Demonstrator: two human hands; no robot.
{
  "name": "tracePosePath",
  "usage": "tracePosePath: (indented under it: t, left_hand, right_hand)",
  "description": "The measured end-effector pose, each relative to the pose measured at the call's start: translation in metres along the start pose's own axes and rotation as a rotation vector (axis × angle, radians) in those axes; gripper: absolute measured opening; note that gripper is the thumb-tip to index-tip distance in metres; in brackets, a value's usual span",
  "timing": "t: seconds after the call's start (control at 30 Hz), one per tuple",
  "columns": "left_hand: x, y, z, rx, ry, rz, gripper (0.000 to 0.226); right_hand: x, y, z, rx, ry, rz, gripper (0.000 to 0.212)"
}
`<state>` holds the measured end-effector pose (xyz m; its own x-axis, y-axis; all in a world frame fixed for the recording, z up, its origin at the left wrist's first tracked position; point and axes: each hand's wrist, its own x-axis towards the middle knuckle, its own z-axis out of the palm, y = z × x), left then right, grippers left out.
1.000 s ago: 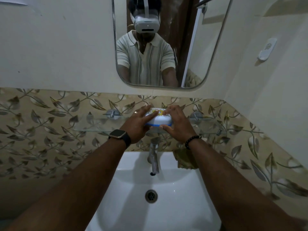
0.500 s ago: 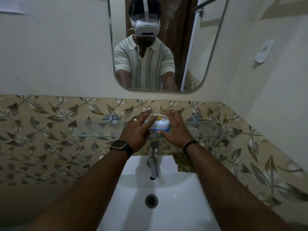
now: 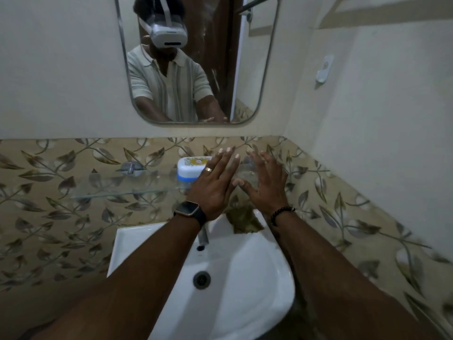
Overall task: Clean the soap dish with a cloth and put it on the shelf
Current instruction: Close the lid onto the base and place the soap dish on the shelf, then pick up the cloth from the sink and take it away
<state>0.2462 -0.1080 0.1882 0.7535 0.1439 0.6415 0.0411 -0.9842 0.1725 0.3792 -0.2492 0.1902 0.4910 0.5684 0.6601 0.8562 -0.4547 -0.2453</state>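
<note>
Right end of soap dish [image 3: 190, 169] hidden behind left hand [image 3: 215, 184]. Most of tap [image 3: 203, 238] hidden under left wrist; only spout shows. Green-brown cloth [image 3: 244, 220] partly hidden by both hands. Right part of glass shelf [image 3: 117, 186] hidden behind hands; right bracket blurred. Right hand [image 3: 266, 182] blurred. Sink [image 3: 245, 278] front cut off by bottom edge. Mirror [image 3: 196, 60] top cut off.

glass shelf [image 3: 117, 188], soap dish [image 3: 190, 168] on it

A home bathroom. A white ceramic basin [image 3: 257, 278] sits beneath a rounded wall mirror [image 3: 247, 57]. Leaf-patterned tiles [image 3: 49, 217] line the walls.
</note>
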Motion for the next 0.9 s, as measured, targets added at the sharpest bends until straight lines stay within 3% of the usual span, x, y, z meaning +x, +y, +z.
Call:
tracePosePath:
  t: [0.33, 0.47, 0.63, 0.9]
  left_hand:
    - [-0.056, 0.051, 0.067, -0.062, -0.134, 0.043, 0.049]
    - [-0.066, 0.041, 0.091, -0.074, -0.251, 0.037, 0.054]
    - [-0.061, 0.018, 0.123, -0.036, -0.266, 0.056, 0.046]
    - [-0.044, -0.026, 0.183, 0.003, -0.430, -0.093, 0.071]
  right_hand:
    - [-0.099, 0.042, 0.005, -0.117, -0.079, 0.162, 0.074]
    - [-0.115, 0.055, 0.020, -0.134, -0.200, 0.188, 0.081]
    - [-0.110, 0.083, 0.054, -0.112, -0.341, 0.140, 0.091]
    - [-0.089, 0.124, 0.130, -0.027, -0.476, 0.052, 0.090]
